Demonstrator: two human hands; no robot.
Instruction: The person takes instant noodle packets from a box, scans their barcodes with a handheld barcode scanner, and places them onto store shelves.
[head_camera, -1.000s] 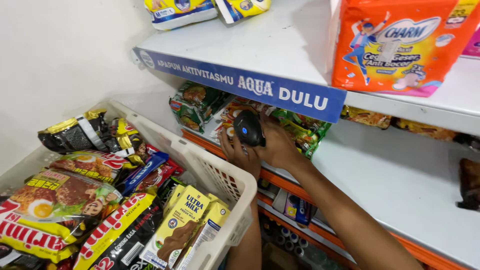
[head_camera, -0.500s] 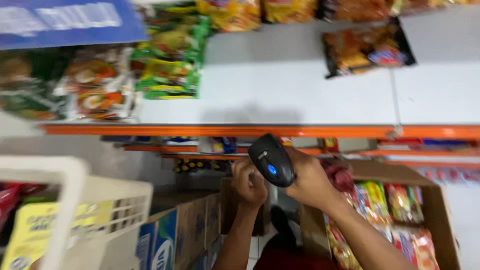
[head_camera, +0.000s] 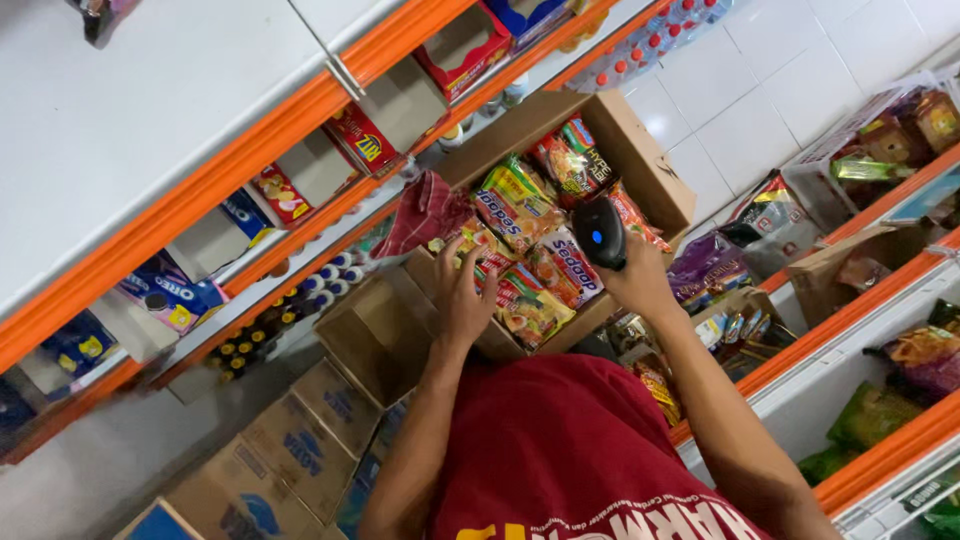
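Reaching down over an open cardboard box (head_camera: 655, 160), the left hand (head_camera: 462, 295) has its fingers spread and lies on the instant noodle packets (head_camera: 530, 250) packed inside, fingertips touching the top packets. The right hand (head_camera: 640, 285) is wrapped around the grip of a black handheld scanner (head_camera: 598, 232), whose head with a small blue light sits just above that hand and over the same packets. Just beyond the left hand's fingertips a dark red cloth (head_camera: 425, 212) hangs at the box's corner; whether it lies in the box or on the shelf beside it is hard to tell. Below both forearms is the person's red shirt (head_camera: 560, 450). To the left of the left arm stand more cardboard cartons (head_camera: 300, 450) under orange-edged shelves (head_camera: 230, 170) holding small bottles (head_camera: 290, 300).
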